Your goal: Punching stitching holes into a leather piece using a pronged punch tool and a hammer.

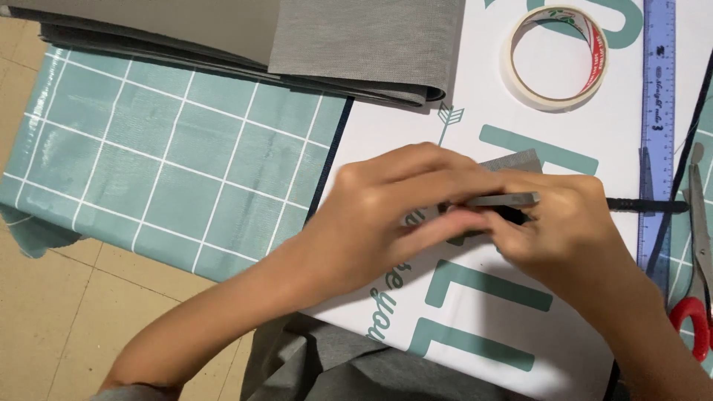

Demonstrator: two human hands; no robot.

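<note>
Near the middle of the frame both hands meet over a small grey fabric piece (512, 162) that lies on a white printed board (564, 252). The left hand (386, 215) comes in from the lower left, its fingers curled down and pressing on the piece. The right hand (564, 230) comes from the lower right and pinches a flat grey metal tool (505, 199) that lies level across the fingers. What kind of tool it is I cannot tell, as the fingers cover most of it. Something black sits under the fingertips, too hidden to name.

To my eye the step is fine work on that small piece, and doing it well seems to rest on two things — the left fingers keeping the fabric flat and unmoving against the board, and the right hand keeping the tool low and steady so that it does not skid on the smooth surface. Fingertips are best kept clear of the tool's working end.

Around them: a roll of masking tape (558, 58) at the upper right, a blue ruler (658, 96) along the right edge, red-handled scissors (697, 297) at the lower right, a black pen-like stick (646, 206) just right of the hands, folded grey fabric (356, 44) across the top, and a teal grid cloth (163, 163) on the table at the left.
</note>
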